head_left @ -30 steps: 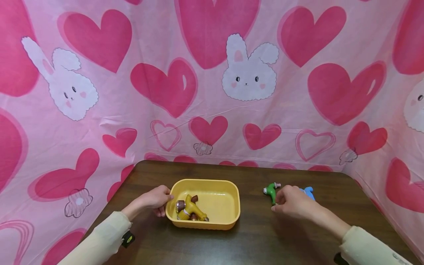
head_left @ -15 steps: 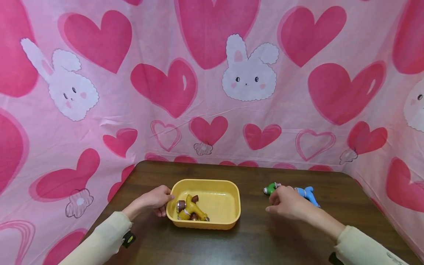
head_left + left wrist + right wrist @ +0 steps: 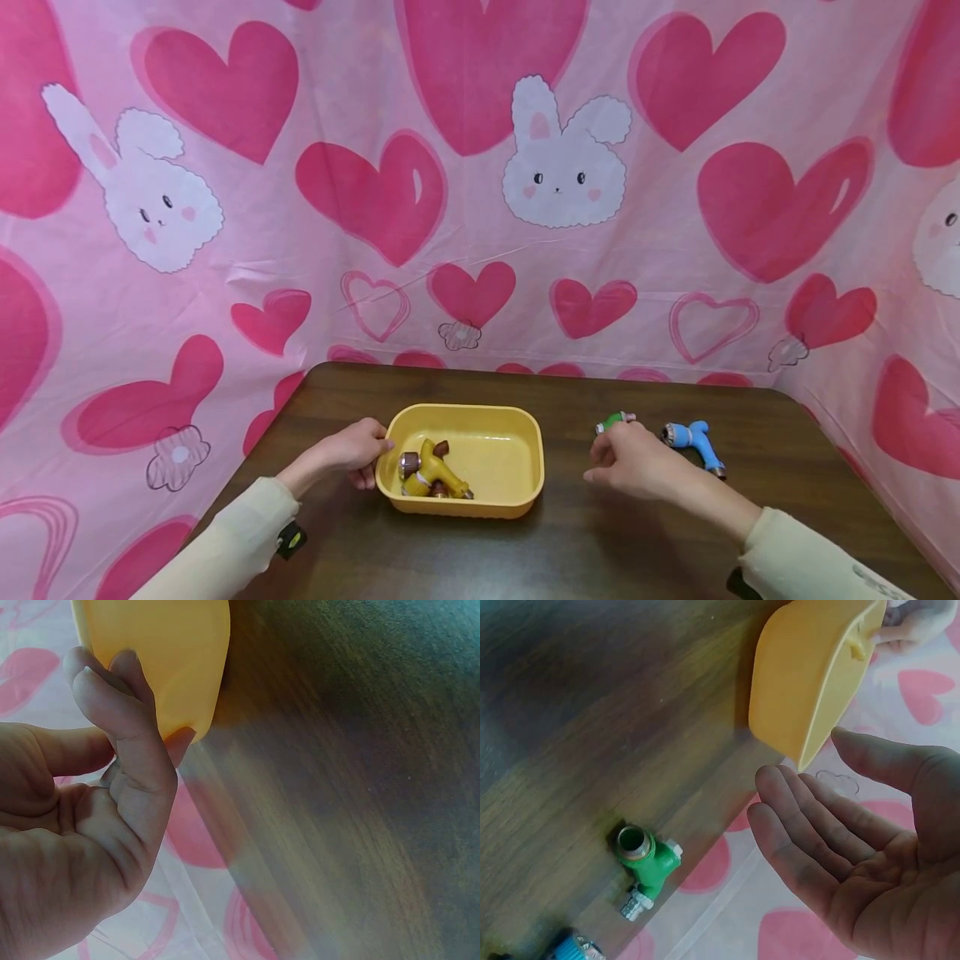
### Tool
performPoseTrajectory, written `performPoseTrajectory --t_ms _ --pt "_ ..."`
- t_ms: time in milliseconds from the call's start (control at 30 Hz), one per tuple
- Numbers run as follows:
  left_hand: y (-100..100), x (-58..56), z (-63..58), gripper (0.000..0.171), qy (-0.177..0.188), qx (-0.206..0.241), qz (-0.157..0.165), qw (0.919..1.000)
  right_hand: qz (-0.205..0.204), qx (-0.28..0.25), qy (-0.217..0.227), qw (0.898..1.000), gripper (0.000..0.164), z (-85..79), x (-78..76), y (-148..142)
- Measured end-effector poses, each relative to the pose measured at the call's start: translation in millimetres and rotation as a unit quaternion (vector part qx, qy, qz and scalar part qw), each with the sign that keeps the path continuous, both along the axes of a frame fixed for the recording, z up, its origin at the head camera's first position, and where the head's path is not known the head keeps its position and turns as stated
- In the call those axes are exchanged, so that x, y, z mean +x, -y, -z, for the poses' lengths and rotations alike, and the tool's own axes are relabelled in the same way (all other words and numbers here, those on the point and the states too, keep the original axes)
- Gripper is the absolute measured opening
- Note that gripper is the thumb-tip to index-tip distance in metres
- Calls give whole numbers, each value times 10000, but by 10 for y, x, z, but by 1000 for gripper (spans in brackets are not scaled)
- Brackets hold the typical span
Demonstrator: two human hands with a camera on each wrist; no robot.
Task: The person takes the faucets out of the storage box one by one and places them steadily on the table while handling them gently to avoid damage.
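My left hand (image 3: pixel 356 452) holds the left end of a yellow plastic basin (image 3: pixel 501 467), thumb over its rim and fingers against the outer wall. Inside the basin lies a yellow Y-shaped pipe fitting (image 3: pixel 444 477) with a brown ribbed end, beside brown parts partly hidden under it. My right hand (image 3: pixel 628 460) hovers over the table right of the basin, its fingers loosely extended and nothing in them. It partly hides a green Y-shaped pipe fitting (image 3: pixel 615 422) in the head view; the right wrist view shows that green fitting (image 3: pixel 657 868) whole, with its metal threaded ends.
A blue Y-shaped pipe fitting (image 3: pixel 699 438) lies on the brown table (image 3: pixel 525 560), right of the green one. Behind and beside the table hangs a pink cloth (image 3: pixel 480 217) with hearts and rabbits.
My right hand has moved left and slightly toward me, away from the blue fitting, which now shows fully. The left hand and basin have stayed in place.
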State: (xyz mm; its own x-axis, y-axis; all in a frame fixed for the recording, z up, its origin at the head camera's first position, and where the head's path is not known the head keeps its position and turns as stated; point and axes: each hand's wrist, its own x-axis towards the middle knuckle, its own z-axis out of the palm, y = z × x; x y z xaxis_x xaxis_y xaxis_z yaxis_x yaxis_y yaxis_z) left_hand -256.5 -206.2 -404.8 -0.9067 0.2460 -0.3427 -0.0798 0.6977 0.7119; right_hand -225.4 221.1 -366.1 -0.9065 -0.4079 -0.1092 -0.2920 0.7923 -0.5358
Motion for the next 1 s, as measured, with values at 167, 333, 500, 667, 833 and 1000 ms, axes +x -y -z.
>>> performPoseTrajectory --t_ms 167,333,500,667,833,1000 --pt "1 9 5 20 24 21 -48 10000 -101 -97 112 9998 20 3 -4 53" --pt "-1 14 11 20 45 18 -71 10000 -161 -119 31 9998 20 18 -17 90" --pt "-5 15 18 20 57 50 -80 9999 -307 -179 15 9994 20 17 -35 141" --pt "-4 12 25 20 38 48 -57 10000 -359 -237 115 9990 20 -4 -41 203" --pt "-3 11 21 19 35 12 -61 10000 -266 -214 190 9992 20 -13 -43 260" --pt "-6 9 6 19 74 14 -103 9999 -210 -142 152 9996 21 -12 -41 297"
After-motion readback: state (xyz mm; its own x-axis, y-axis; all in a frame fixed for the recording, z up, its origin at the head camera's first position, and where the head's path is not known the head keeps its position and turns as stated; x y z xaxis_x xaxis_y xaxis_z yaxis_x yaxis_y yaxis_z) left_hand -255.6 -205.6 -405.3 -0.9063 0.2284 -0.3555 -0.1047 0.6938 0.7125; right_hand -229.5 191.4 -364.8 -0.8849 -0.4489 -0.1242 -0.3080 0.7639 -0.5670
